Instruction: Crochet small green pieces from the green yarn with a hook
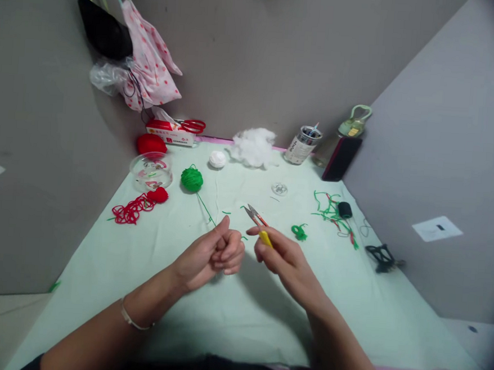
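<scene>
My left hand [214,256] is closed near the middle of the table, thumb up and fingers curled. A green strand [205,207] runs from the green yarn ball [192,179] to this hand; whatever else is inside the fingers is hidden. To its right, my right hand [282,255] holds small thread snips [256,215] with a yellow part by the fingers. The snips' blades are apart and point up and left. Short green yarn bits [226,212] lie just beyond the hands. A white thread hangs down from the white ball [217,159] toward my left hand.
Red yarn [129,209] and a clear plastic tub [151,171] are at the left. White stuffing [254,147], a can [302,145] and a dark phone [342,158] stand along the back. Green scraps [330,208], a black spool [344,209] and a black clip [383,257] lie right.
</scene>
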Motion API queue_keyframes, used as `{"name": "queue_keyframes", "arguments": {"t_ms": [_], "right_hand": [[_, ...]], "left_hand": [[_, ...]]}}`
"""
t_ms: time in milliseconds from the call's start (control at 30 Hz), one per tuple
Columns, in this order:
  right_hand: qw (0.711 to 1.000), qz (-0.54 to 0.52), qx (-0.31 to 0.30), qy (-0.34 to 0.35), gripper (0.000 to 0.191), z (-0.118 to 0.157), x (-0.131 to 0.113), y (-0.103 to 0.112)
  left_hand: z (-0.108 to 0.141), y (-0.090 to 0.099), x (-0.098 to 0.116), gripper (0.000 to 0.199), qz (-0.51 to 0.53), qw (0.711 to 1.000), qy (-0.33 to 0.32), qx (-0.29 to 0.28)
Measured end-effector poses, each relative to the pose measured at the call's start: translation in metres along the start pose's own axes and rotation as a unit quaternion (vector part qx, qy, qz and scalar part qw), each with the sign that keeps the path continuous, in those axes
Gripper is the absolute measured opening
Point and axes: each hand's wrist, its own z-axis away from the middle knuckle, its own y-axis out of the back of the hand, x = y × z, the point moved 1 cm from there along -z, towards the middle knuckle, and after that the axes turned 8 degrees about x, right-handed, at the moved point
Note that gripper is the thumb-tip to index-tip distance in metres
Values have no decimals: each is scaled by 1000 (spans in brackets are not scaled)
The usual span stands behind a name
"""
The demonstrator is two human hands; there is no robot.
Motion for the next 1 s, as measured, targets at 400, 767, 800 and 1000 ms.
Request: {"name": "queue_keyframes", "arguments": {"t_ms": [400,767,800,1000], "right_hand": [[996,-92,-6,-21,34,35,9,-11],[985,-88,-139,-41,36,52,-15,-8],[981,-85,-169,-37,38,54,-16,-10],[954,-90,-283,-47,50,59,-7,-16]], "left_hand": [[33,-27,-35,70,18,1000,10,-2],[80,-67,-61,69,-129,974,88,-166],[83,-67,-57,68,-158,969,88,-169],[94,-58,-15,72,-168,984,-14,-63]]}}
